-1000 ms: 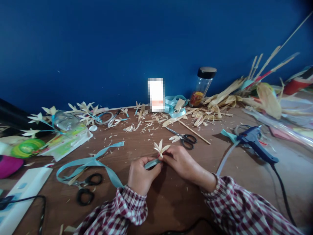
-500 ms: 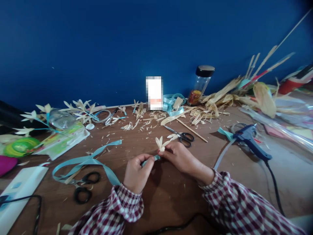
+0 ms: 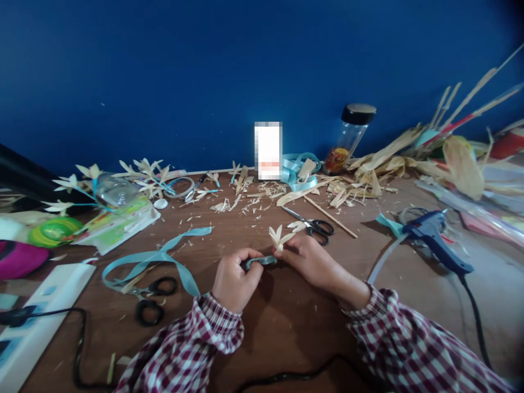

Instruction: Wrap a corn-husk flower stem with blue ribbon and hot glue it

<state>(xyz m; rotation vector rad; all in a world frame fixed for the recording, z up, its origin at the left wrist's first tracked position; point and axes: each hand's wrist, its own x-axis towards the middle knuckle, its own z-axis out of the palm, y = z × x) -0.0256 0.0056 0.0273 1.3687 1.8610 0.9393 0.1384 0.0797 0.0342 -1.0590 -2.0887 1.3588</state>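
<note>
My left hand (image 3: 238, 277) pinches a light blue ribbon (image 3: 268, 260) between thumb and bent forefinger. The ribbon's short end reaches toward the base of a small cream flower (image 3: 277, 237) that looks made of dried husk. My right hand (image 3: 314, 266) holds this flower by its base with thumb and fingertips, petals pointing up. Whether ribbon and flower base are joined, I cannot tell. Just beyond the right hand lie black-handled scissors (image 3: 314, 225) with a loose petal-like piece (image 3: 298, 225). A long ribbon strip (image 3: 164, 256) loops left of my left hand, over a second pair of scissors (image 3: 155, 300).
A blue glue gun (image 3: 438, 240) with its cable lies at right. A power strip (image 3: 61, 297) occupies the left front. Finished-looking flowers (image 3: 143, 174), husk scraps (image 3: 262, 191), a black-capped jar (image 3: 347, 139) and dried husks (image 3: 388, 153) line the blue wall.
The view has turned slightly left, so everything sits further right. More of the ribbon shows between my hands, and the flower's petals look more spread toward me. Both grips stay the same.
</note>
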